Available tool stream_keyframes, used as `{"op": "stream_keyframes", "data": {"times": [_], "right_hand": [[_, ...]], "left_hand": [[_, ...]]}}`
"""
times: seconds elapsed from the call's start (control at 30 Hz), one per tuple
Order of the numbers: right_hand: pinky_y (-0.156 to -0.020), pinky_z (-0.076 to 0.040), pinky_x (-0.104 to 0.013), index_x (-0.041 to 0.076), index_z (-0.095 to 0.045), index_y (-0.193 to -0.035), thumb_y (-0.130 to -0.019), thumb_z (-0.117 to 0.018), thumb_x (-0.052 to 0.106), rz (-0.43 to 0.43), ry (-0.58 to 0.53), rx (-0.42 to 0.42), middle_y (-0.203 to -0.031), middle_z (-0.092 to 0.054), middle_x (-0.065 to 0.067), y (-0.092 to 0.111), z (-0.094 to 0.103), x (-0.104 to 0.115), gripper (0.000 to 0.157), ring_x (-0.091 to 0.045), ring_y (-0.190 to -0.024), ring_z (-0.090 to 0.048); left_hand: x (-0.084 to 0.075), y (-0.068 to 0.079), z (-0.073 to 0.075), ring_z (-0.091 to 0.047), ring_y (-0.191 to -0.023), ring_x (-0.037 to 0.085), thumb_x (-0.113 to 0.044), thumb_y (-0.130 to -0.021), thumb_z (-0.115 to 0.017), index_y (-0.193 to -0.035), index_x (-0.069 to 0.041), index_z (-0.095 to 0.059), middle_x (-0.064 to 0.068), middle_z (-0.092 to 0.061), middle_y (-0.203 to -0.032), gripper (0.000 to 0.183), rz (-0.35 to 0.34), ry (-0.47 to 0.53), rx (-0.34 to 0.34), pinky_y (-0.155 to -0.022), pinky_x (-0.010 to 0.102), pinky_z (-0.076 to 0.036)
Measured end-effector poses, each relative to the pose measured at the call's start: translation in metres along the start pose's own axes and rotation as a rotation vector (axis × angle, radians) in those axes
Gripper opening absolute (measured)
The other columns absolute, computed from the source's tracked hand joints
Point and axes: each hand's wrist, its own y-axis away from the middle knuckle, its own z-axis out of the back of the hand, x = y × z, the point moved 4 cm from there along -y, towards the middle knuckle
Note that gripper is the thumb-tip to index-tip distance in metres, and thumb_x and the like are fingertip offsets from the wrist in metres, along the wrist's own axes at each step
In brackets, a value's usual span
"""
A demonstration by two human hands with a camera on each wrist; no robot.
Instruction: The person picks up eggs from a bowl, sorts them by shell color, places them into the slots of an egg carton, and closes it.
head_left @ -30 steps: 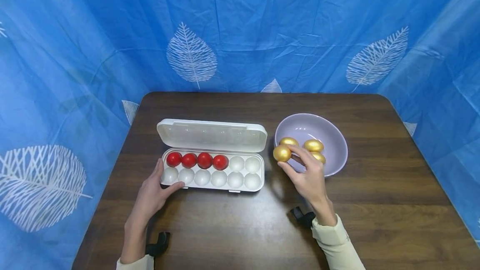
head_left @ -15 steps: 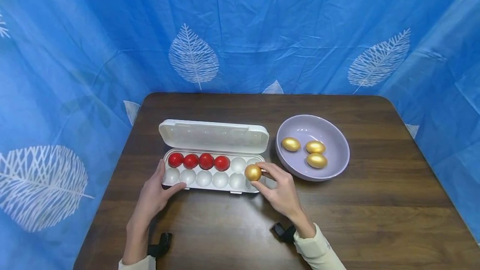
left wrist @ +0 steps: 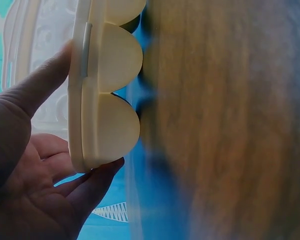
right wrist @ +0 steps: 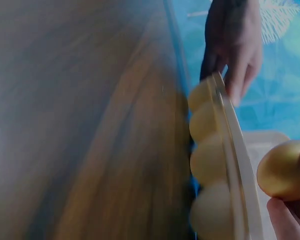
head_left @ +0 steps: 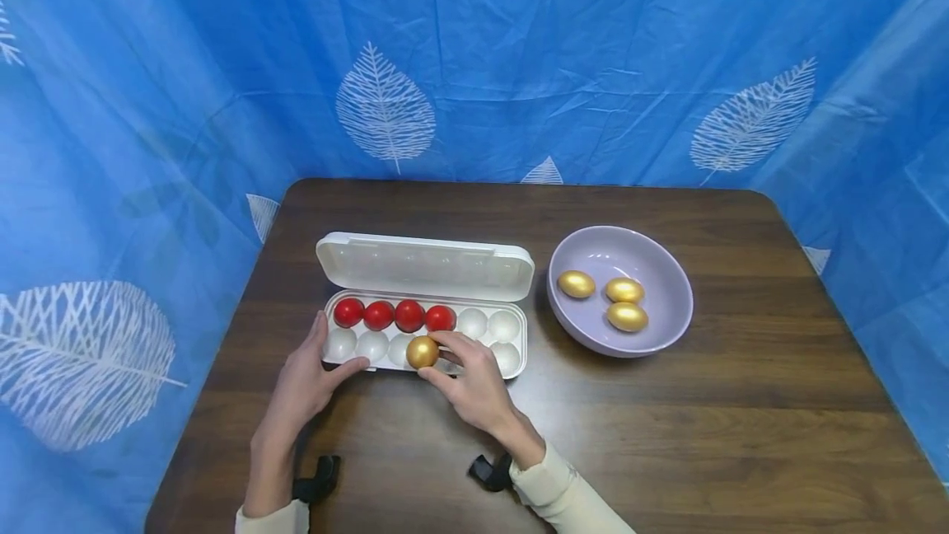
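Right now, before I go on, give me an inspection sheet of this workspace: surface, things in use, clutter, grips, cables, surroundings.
Surface: brown wood-look table.
Things: white box, lid open, four red eggs in its back row; purple bowl, three gold eggs inside.
Clutter: nothing seen.
Grips: left grip holds the box's left end; right grip pinches another gold egg over the front row, contact unclear.
Cables: nothing seen.
Surroundings: blue curtain with white leaf prints, behind and on both sides.
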Motion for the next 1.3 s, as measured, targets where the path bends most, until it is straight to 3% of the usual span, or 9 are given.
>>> {"op": "stream_keyframes", "data": {"times": [0.27, 0.43, 0.73, 1.07, 1.3], "right_hand": [[-0.088, -0.053, -0.020, 0.000, -0.067, -0.118, -0.083, -0.080, 0.008, -0.056, 0.073, 0.053, -0.114, -0.070, -0.008, -0.022, -0.037, -0.002, 0.038, -0.012, -0.101, -0.066], [-0.088, -0.050, -0.015, 0.004, -0.068, -0.118, -0.083, -0.081, 0.013, -0.041, 0.145, 0.075, -0.114, -0.070, -0.005, -0.037, -0.057, 0.000, 0.038, -0.008, -0.102, -0.066], [-0.084, -0.048, -0.011, 0.005, -0.068, -0.119, -0.086, -0.080, 0.021, -0.067, 0.221, 0.169, -0.113, -0.071, -0.003, -0.054, -0.088, 0.000, 0.039, -0.003, -0.097, -0.064], [-0.061, -0.042, -0.007, 0.007, -0.069, -0.121, -0.086, -0.078, 0.022, -0.133, 0.343, 0.255, -0.101, -0.072, 0.000, -0.068, -0.100, 0.004, 0.039, -0.002, -0.071, -0.053], [-0.066, -0.044, -0.007, 0.008, -0.070, -0.121, -0.086, -0.078, 0.022, -0.149, 0.362, 0.297, -0.102, -0.072, 0.002, -0.073, -0.103, 0.005, 0.038, -0.002, -0.075, -0.055]], "left_hand": [[0.003, 0.004, -0.005, -0.017, -0.142, 0.050, -0.049, -0.084, -0.075, -0.155, 0.004, -0.008, 0.029, -0.009, -0.159, 0.111, 0.021, -0.007, 0.015, -0.108, 0.064, -0.027], [0.002, 0.003, -0.002, -0.020, -0.142, 0.050, -0.051, -0.084, -0.074, -0.156, 0.003, -0.008, 0.028, -0.011, -0.160, 0.112, -0.016, 0.007, 0.004, -0.107, 0.063, -0.029], [0.000, -0.002, 0.000, -0.016, -0.143, 0.049, -0.025, -0.089, -0.076, -0.155, 0.005, -0.006, 0.029, -0.009, -0.159, 0.101, 0.017, 0.001, 0.035, -0.111, 0.060, -0.024], [0.000, -0.003, 0.001, -0.014, -0.144, 0.048, -0.020, -0.090, -0.074, -0.155, 0.002, 0.000, 0.028, -0.005, -0.160, 0.101, 0.095, 0.021, 0.072, -0.112, 0.060, -0.022], [0.001, -0.005, 0.002, -0.012, -0.143, 0.049, -0.022, -0.091, -0.074, -0.155, 0.002, 0.003, 0.028, -0.003, -0.160, 0.103, 0.117, 0.027, 0.078, -0.111, 0.061, -0.020]]}}
